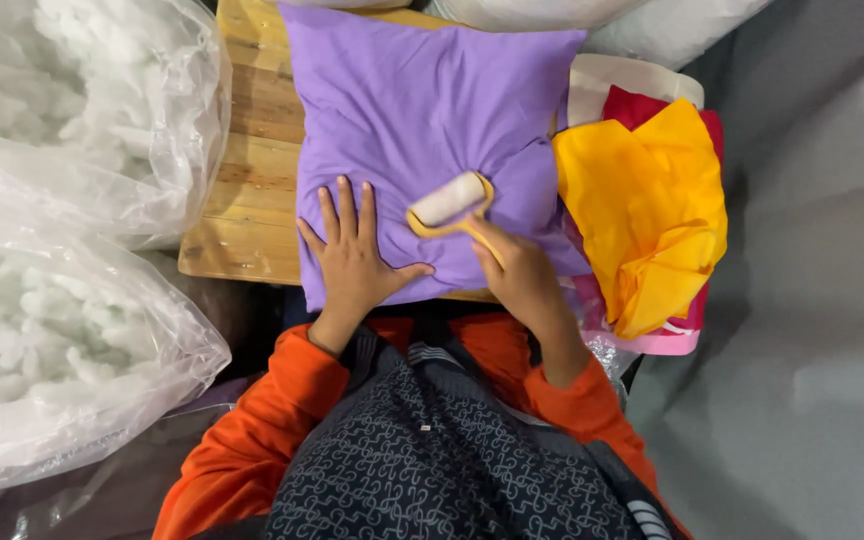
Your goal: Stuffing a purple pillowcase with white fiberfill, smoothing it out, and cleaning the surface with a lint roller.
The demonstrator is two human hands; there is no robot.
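Note:
A stuffed purple cushion (412, 100) lies on a small wooden table (242, 190) in front of me. My left hand (352, 260) rests flat on the cushion's near edge, fingers spread. My right hand (517, 275) grips the yellow handle of a lint roller (449, 203); its white roll presses on the purple cover near the middle, just right of my left hand.
Two clear plastic bags of white fibre filling (62, 100) (42, 350) sit at the left. A pile of yellow (647, 200), red and pink fabric lies right of the cushion. White stuffed pieces (652, 25) sit at the top. Grey floor covering (812, 300) spreads on the right.

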